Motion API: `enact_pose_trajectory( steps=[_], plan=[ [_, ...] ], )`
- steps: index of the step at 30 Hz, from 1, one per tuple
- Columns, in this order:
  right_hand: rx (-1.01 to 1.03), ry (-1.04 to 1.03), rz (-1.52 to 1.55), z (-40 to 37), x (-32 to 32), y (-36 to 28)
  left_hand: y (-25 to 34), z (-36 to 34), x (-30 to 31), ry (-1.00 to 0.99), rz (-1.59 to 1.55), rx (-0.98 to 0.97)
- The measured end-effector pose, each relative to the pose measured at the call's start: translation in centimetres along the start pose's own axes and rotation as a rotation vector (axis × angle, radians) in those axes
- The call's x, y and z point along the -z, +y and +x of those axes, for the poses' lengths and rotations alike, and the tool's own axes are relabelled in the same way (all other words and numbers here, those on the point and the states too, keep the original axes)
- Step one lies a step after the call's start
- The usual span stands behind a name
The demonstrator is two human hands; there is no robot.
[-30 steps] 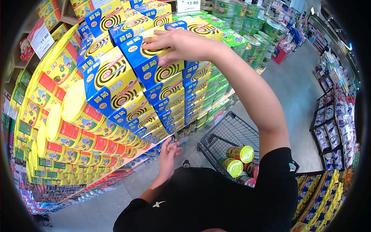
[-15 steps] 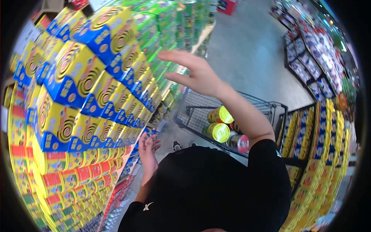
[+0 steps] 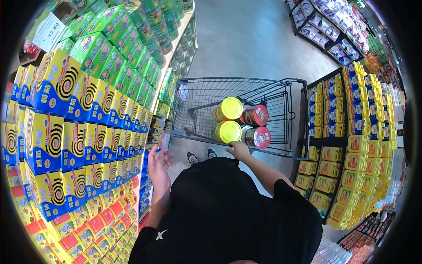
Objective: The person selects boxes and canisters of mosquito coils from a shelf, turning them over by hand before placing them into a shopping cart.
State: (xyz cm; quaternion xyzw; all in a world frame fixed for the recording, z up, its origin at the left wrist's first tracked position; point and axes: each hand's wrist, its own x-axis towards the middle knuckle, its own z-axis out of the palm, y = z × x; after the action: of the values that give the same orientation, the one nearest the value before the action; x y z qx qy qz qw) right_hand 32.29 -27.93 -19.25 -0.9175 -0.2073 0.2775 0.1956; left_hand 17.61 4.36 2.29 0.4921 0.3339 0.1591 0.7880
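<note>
My right hand [image 3: 240,151] is stretched out at the near side of a wire shopping cart [image 3: 281,154], its fingers apart and right at the edge of a yellow-lidded canister [image 3: 228,132]. A second yellow-lidded canister [image 3: 231,108] stands beyond it in the cart. To their right lie two cans with red-pink ends, the upper can [image 3: 257,115] and the lower can [image 3: 258,137]. My left hand [image 3: 160,170] is raised palm up, fingers spread and loosely bent, holding nothing. It is nearest to the stacked yellow and blue mosquito coil boxes [image 3: 94,141] on the left.
Green boxes [image 3: 118,53] and a price sign [image 3: 49,31] stand farther up the left shelf. Yellow and red tubs [image 3: 94,229] are stacked below. On the right is a rack of yellow jugs [image 3: 332,169]. Grey floor [image 3: 237,39] stretches beyond the cart.
My right hand has come down from in front of the shelf to the canisters in the cart. The view has turned, bringing the cart to the middle. My left hand stays raised and open.
</note>
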Motion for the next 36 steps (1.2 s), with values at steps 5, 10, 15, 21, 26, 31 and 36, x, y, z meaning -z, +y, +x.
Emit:
enact_pose_trajectory(
  steps=[5,10,15,21,26,31,36],
  plan=[
    [-0.013,0.073,-0.118,0.1,-0.1,-1.2,-0.7,-0.1,-0.9,-0.01,0.002,0.004],
    [-0.034,0.004,-0.166,0.8,-0.1,-0.5,-1.0,-1.4,-0.8,0.079,0.01,-0.006],
    [-0.011,-0.157,-0.143,1.0,1.0,0.5,-1.6,-3.7,-1.0,0.216,-0.035,0.003],
    [0.052,-0.384,-0.057,2.7,2.2,2.3,-2.5,-6.9,-1.4,0.324,-0.078,-0.007],
    [0.021,-0.354,-0.05,2.3,1.7,2.0,-3.3,-9.0,-1.3,0.364,-0.094,-0.033],
    [0.031,-0.316,-0.083,1.6,0.8,1.8,-3.4,-10.3,-0.7,0.368,-0.104,-0.044],
    [0.031,-0.253,-0.144,-0.3,-0.8,1.6,-3.4,-11.9,1.2,0.328,-0.109,-0.049]
  ],
)
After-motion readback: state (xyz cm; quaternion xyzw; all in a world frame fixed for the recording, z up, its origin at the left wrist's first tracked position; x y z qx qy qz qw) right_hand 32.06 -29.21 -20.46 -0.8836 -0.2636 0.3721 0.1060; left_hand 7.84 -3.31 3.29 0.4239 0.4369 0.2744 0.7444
